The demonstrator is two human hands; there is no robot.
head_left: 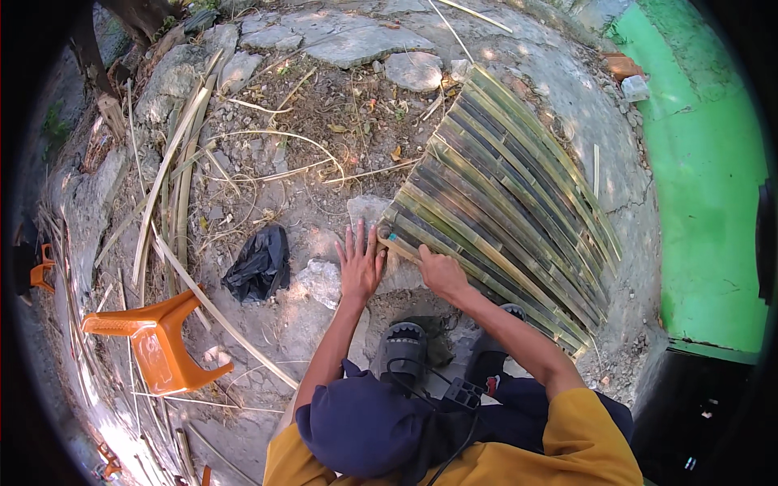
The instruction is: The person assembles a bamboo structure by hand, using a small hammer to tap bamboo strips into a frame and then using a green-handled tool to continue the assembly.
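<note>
A panel of split bamboo slats [502,202], laid side by side and fanning wider toward the lower right, lies on the ground before me. At the panel's near left corner my right hand [443,274] is closed around a wooden-handled tool [403,247]. The tool's far end looks dark, with a small teal patch beside it; its exact kind is unclear. My left hand [361,263] lies flat with fingers spread, close to that dark end and the panel's left edge. Whether its fingertips touch the bamboo is hard to tell.
An orange plastic stool [158,344] lies tipped over at the left, near a crumpled black plastic bag [258,263]. Long bamboo strips [182,170] are strewn across the ground there. Flat stones [369,44] edge the dirt at the back. A green painted surface [701,178] runs along the right.
</note>
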